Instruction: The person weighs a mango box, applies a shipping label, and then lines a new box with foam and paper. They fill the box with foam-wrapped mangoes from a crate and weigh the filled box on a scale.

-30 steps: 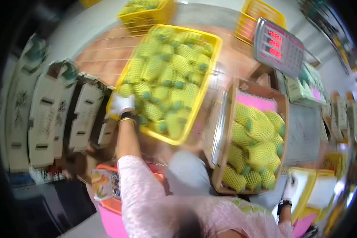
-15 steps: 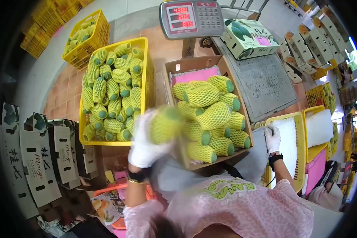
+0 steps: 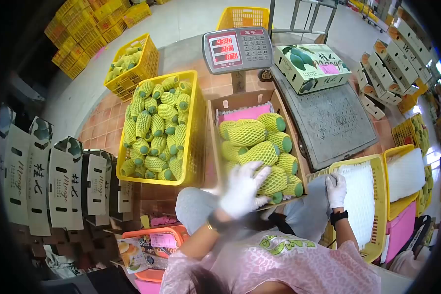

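Observation:
My left hand, in a white glove, is over the near left part of an open cardboard box. Its fingers are spread and touch the mangoes in green-yellow foam nets, beside one netted mango. The palm side and some fruit beneath are hidden. Several more netted mangoes, such as one at the middle of the pile, fill the box, with a pink sheet at its far end. My right hand, also gloved, rests between my knee and the rim of a yellow crate, fingers slightly bent and apart.
Left of the box stands a yellow crate full of netted mangoes. A scale display is behind the box; its platform bears a closed mango carton. White foam nets lie in the right crate. Upright cartons line the left.
My left hand has moved right and down from beside the mango crate to the box and let go of the mango it held. My right hand has stayed by the crate rim. The view has shifted.

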{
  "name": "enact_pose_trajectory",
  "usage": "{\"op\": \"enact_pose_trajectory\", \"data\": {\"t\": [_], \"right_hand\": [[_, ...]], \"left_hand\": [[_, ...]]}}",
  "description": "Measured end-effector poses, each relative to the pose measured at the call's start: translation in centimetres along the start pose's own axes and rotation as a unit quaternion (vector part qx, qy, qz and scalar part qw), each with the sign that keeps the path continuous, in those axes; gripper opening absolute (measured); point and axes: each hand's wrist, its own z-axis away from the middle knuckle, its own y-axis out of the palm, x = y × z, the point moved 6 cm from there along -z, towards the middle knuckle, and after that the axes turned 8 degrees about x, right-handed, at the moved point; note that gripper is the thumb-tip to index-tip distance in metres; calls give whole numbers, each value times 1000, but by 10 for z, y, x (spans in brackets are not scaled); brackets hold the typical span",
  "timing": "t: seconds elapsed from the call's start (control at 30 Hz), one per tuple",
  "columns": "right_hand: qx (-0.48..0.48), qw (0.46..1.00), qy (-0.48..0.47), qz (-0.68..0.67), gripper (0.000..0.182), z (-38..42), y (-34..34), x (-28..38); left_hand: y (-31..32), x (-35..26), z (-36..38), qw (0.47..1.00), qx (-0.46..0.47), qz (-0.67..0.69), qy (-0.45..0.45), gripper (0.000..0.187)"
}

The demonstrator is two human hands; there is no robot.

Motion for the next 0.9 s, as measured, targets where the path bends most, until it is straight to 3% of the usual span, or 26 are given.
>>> {"op": "enact_pose_trajectory", "data": {"t": [0.07, 0.2, 0.23, 0.27, 0.3, 0.37, 0.47, 0.6, 0.73, 0.77, 0.9], "right_hand": [[1, 1000, -1, 5, 25, 0, -1, 1], [7, 1000, -4, 3, 25, 1, -3, 11], [6, 1000, -4, 1, 25, 0, -2, 11], [14, 1000, -12, 5, 24, -1, -1, 12], [22, 1000, -20, 9, 24, -1, 0, 12], [-5, 999, -39, 32, 23, 1, 3, 9], [-6, 998, -36, 44, 24, -1, 4, 12], [25, 999, -4, 31, 24, -1, 1, 20], [9, 999, -36, 18, 25, 0, 2, 18], [9, 999, -35, 15, 25, -1, 3, 16], [14, 999, -33, 17, 27, -5, 7, 7]], "left_hand": [[-24, 29, 21, 994, -83, 27, -60, 59], [-42, 97, 93, 925, -294, 98, -222, 16], [-47, 97, 107, 912, -293, 64, -281, 10], [-37, 112, 126, 877, -294, 133, -355, 6], [-32, 119, 140, 878, -284, 109, -369, 9], [-21, 131, 163, 825, -309, 219, -419, 13], [-15, 143, 181, 781, -350, 245, -456, 15], [-10, 156, 186, 767, -397, 248, -440, 13], [7, 160, 180, 789, -373, 227, -433, 12], [4, 152, 177, 832, -304, 99, -453, 12], [1, 146, 167, 829, -303, 110, -456, 12]]}}
